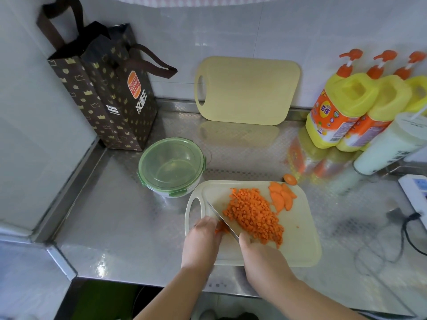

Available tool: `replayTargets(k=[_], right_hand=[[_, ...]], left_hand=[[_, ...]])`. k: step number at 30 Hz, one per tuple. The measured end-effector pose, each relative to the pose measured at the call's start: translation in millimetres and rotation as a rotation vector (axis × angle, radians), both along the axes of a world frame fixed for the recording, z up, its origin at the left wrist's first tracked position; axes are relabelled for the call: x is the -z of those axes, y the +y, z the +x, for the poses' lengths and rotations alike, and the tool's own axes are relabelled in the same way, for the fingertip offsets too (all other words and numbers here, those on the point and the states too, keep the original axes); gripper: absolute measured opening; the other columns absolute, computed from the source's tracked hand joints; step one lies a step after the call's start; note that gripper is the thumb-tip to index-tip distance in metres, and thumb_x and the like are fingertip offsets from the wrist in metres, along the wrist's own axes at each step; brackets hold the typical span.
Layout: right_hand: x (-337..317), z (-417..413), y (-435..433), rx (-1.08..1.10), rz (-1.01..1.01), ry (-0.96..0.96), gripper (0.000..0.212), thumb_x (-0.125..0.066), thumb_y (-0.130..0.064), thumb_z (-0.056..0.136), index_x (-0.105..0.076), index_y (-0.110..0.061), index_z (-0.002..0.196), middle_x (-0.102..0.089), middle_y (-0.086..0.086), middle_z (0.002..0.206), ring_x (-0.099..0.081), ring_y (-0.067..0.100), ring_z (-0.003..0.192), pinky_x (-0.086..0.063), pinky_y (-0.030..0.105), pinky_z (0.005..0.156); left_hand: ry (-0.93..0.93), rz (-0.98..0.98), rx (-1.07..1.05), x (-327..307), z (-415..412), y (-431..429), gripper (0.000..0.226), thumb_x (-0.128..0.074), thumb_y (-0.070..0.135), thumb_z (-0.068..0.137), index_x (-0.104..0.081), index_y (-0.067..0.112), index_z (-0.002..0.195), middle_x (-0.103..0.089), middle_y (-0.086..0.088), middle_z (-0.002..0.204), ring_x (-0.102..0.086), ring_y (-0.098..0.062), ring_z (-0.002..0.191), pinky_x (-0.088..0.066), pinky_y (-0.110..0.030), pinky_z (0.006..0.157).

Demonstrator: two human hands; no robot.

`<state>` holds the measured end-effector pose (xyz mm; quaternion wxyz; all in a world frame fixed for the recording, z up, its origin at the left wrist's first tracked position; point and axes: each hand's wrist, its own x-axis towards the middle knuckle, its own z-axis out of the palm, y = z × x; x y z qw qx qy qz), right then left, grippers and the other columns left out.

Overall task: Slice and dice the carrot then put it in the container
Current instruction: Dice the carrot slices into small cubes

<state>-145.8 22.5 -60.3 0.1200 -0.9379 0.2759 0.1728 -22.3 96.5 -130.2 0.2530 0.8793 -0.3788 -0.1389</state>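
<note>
Glossy embossed steel counter (120, 218), matt plastic cutting board (298, 241), clear green-rimmed plastic container (172, 167).

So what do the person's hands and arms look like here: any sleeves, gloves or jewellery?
Both forearms are bare to the frame's edge; no sleeve shows. Neither the left hand nor the right hand shows a glove, ring or watch.

left hand (202, 239): palm down, fingers bent onto carrot piece (220, 229), just left of the grip | right hand (261, 252): wrapped round knife (221, 219) handle | forearms: bare, reaching forward
</note>
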Motion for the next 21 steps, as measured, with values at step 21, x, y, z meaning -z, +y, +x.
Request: replayTargets(k=[21], right_hand=[[-7.4,-6.3,4.5,-0.041,-0.021,-0.014,0.059,-0.039,-0.003,0.094,-0.017,-0.012,0.147,-0.058,0.008,0.118,-0.061,0.024,0.094,-0.016,0.024,0.045]], left_hand=[[0.025,-0.023,0.003,3.8,4.1,8.7,0.012,-0.057,0.030,0.090,-0.063,0.021,0.095,-0.061,0.008,0.096,-0.058,-0.013,0.089,-0.049,-0.030,0.072]])
